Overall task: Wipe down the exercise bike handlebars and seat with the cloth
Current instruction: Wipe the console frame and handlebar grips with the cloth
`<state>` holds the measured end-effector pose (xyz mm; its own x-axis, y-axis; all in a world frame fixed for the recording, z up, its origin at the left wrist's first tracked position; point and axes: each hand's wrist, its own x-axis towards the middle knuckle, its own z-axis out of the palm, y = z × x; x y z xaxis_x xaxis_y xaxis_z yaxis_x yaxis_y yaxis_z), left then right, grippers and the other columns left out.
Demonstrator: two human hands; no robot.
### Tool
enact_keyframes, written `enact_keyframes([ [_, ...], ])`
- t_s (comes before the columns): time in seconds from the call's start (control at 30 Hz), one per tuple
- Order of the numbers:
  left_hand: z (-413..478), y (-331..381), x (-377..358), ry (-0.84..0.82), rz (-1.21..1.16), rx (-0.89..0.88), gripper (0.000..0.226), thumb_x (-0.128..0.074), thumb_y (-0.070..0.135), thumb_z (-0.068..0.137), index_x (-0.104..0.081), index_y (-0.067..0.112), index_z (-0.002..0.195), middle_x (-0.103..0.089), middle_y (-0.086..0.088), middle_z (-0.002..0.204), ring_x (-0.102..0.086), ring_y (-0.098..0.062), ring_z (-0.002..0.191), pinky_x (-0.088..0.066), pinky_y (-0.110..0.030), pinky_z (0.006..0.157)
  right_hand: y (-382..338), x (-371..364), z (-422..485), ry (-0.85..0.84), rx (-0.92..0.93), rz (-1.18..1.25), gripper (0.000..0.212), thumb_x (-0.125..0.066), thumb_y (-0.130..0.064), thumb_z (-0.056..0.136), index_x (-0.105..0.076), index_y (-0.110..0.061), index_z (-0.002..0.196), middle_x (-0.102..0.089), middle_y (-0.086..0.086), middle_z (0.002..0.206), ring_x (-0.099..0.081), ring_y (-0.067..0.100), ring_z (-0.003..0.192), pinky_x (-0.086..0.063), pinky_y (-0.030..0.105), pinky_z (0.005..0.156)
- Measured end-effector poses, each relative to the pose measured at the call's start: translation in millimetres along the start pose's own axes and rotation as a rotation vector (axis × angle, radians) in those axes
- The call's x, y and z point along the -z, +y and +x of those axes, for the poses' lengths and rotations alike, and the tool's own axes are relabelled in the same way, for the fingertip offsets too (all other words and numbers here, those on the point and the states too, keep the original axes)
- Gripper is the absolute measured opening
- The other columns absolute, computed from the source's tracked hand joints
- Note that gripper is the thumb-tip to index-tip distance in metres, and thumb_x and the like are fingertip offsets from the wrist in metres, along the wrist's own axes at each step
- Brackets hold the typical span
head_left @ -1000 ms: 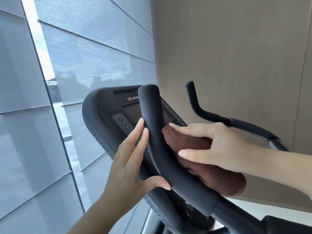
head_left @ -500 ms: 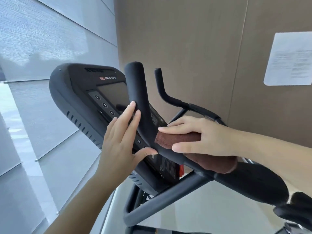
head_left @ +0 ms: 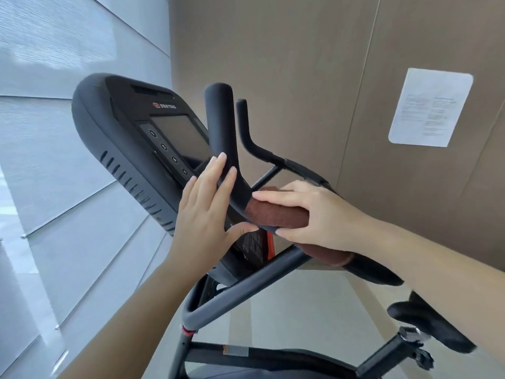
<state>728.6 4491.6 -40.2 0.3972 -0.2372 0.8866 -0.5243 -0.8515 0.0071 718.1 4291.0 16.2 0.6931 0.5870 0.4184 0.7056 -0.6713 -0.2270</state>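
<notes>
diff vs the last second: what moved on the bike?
The right hand slid the cloth down the handlebar, from beside the upright end to the bend below it, and now holds it wrapped round the bar. The left hand stayed flat against the upright part, thumb underneath. Nothing was let go.

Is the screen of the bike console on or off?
Off, it seems: the console screen is dark, with nothing displayed on it.
</notes>
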Motion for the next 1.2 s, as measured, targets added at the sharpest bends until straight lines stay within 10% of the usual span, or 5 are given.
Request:
enact_keyframes([
  [0.17, -6.6, 9.5, -0.7, -0.059, 0.035, -0.014, 0.084, -0.078, 0.038, 0.061, -0.046, 0.000, 0.129, -0.041, -0.017, 0.141, -0.031, -0.031, 0.133, -0.024, -0.051, 0.104, 12.7, 13.6, -22.9, 0.029, -0.055, -0.037, 0.059, -0.062, -0.024, 0.078, -0.040, -0.068, 0.111, -0.053, -0.009, 0.110, -0.048, 0.000, 0.097, -0.033, 0.006, 0.084],
  [0.5, -7.9, 33.6, -14.0, -0.119, -0.012, -0.065, 0.071, -0.078, 0.032, 0.068, -0.050, 0.001, 0.126, -0.044, -0.014, 0.139, -0.029, -0.031, 0.133, -0.018, -0.052, 0.104, 57.9, 28.6, -89.9, 0.032, -0.328, 0.011, 0.044, -0.066, -0.044, 0.073, -0.044, -0.076, 0.094, -0.053, -0.011, 0.096, -0.051, 0.005, 0.095, -0.034, 0.023, 0.081],
  [0.67, -7.9, 41.5, -20.2, -0.127, -0.004, -0.061, 0.061, -0.079, 0.028, 0.068, -0.057, 0.001, 0.118, -0.054, -0.014, 0.130, -0.035, -0.034, 0.130, -0.016, -0.053, 0.103, 46.2, 23.6, -53.9, 0.201, -0.216, 0.128, 0.043, -0.068, -0.047, 0.071, -0.048, -0.066, 0.104, -0.051, -0.014, 0.110, -0.047, 0.006, 0.106, -0.031, 0.015, 0.088],
  [0.77, -7.3, 47.4, -20.3, -0.107, -0.028, -0.019, 0.057, -0.066, 0.041, 0.076, -0.059, 0.000, 0.114, -0.059, -0.014, 0.122, -0.042, -0.034, 0.127, -0.020, -0.053, 0.103, 37.0, 4.7, -37.8, 0.015, -0.150, 0.040, 0.051, -0.060, -0.060, 0.070, -0.040, -0.066, 0.116, -0.046, -0.010, 0.121, -0.043, 0.009, 0.112, -0.036, 0.029, 0.093],
  [1.2, -8.0, 48.8, -24.4, -0.056, -0.070, 0.036, 0.063, -0.058, 0.053, 0.072, -0.061, 0.003, 0.111, -0.062, -0.009, 0.116, -0.047, -0.024, 0.120, -0.026, -0.050, 0.102, 59.9, 26.0, -55.2, 0.023, 0.067, 0.071, 0.046, -0.065, -0.037, 0.078, -0.047, -0.065, 0.110, -0.050, -0.008, 0.106, -0.045, -0.001, 0.094, -0.031, 0.009, 0.083],
])
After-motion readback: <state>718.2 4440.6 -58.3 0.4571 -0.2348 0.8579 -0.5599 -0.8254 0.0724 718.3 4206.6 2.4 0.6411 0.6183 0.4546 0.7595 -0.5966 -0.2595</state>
